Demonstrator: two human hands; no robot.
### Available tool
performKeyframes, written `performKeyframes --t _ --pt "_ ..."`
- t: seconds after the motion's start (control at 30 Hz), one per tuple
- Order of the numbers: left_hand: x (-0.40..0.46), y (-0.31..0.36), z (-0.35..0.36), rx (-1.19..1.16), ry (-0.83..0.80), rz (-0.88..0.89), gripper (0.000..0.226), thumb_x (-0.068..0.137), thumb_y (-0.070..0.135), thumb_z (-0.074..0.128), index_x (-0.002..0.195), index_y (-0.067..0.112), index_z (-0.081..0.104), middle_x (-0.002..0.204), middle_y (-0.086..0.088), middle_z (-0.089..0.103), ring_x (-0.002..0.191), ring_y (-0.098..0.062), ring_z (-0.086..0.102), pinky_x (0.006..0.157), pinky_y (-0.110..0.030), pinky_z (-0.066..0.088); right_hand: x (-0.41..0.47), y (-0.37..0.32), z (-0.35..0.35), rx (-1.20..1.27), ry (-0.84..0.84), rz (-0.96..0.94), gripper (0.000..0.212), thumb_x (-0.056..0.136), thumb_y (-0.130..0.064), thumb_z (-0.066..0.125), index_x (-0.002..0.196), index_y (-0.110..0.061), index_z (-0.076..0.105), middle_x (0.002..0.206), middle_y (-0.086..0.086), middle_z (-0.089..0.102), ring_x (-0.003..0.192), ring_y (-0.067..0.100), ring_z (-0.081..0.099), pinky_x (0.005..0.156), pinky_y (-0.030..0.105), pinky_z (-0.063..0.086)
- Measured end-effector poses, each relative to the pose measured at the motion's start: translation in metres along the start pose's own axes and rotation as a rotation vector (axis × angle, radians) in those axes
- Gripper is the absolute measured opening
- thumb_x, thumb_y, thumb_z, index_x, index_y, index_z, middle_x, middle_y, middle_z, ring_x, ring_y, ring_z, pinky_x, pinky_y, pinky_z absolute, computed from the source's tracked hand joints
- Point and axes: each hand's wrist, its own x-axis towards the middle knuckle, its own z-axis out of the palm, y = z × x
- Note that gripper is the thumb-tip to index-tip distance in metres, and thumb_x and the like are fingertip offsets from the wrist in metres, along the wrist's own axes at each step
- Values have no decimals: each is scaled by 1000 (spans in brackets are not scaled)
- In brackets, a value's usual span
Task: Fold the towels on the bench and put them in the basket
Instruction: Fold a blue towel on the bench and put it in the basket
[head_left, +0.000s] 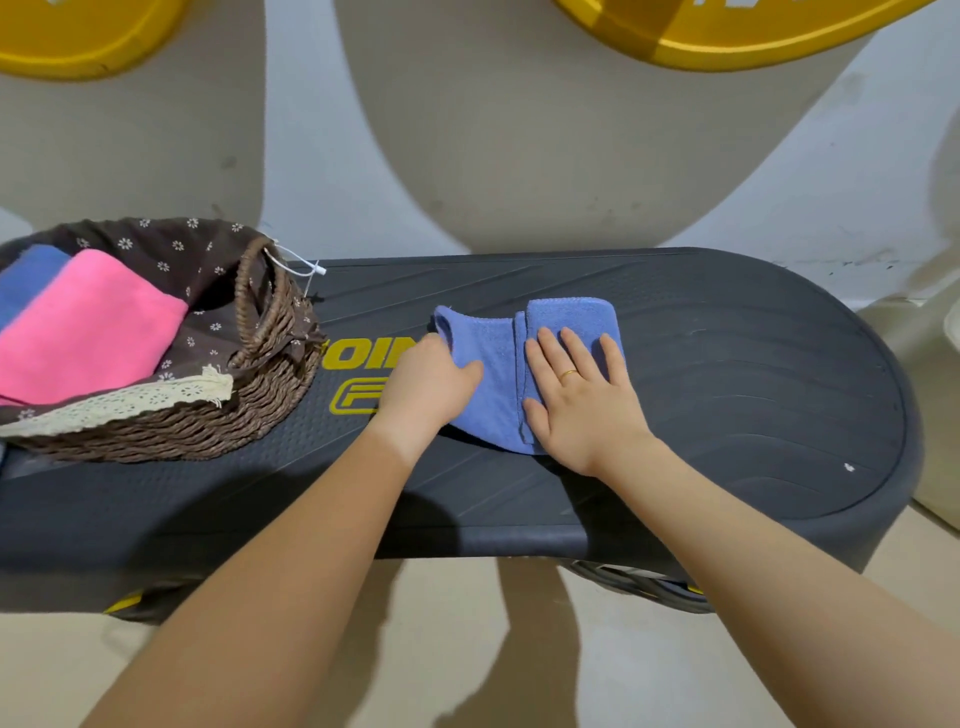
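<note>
Hands (498, 389) partly hiding blue towel (491, 374)

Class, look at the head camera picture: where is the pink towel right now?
The pink towel lies folded inside the wicker basket at the left end of the bench, beside a blue towel already in there.

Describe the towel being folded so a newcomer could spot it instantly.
On the dark bench, right of the wicker basket, lies a blue towel under both hands: the left hand grips its edge, the right hand presses it flat. The pink towel and the other blue one lie inside the basket.
</note>
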Motion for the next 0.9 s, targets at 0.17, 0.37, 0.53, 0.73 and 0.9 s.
performKeyframes --t 0.17,0.37,0.53,0.73,0.9 --pt "-16 34 11 -253 130 215 26 80 10 62 99 14 44 83 2 55 78 -21 54 61 -25 37 4 17 -3 444 30 -40 57 93 -37 33 146 -16 27 156 2 23 145 18 15 120 38 1" --pt "-25 54 46 -196 73 386 52 81 10 62 127 14 39 86 3 54 88 -24 57 74 -31 43 12 51 -25 1738 61 235 32 92 -21 42 111 -5 61 110 10 66 106 20 59 104 35 41" --pt "-35 60 66 -155 -16 440 42 85 23 61 123 15 44 80 9 57 84 -15 56 76 -30 45 23 55 -26 1417 151 324 22 87 -33 59 91 -12 54 81 1 58 79 18 54 71 29 45" --pt "-25 36 55 -226 18 533 15 92 7 48 105 6 56 115 -3 48 96 -12 54 88 -21 43 37 51 -21 888 271 380 14 86 -24 60 90 -14 51 79 -4 51 80 19 47 61 29 35" --pt "-16 29 61 373 -125 616 78 87 50 51 147 14 17 158 3 7 145 -14 3 117 -32 1 37 54 -10 871 382 388 41 84 -28 67 110 -8 43 91 -1 49 84 19 46 68 30 34"
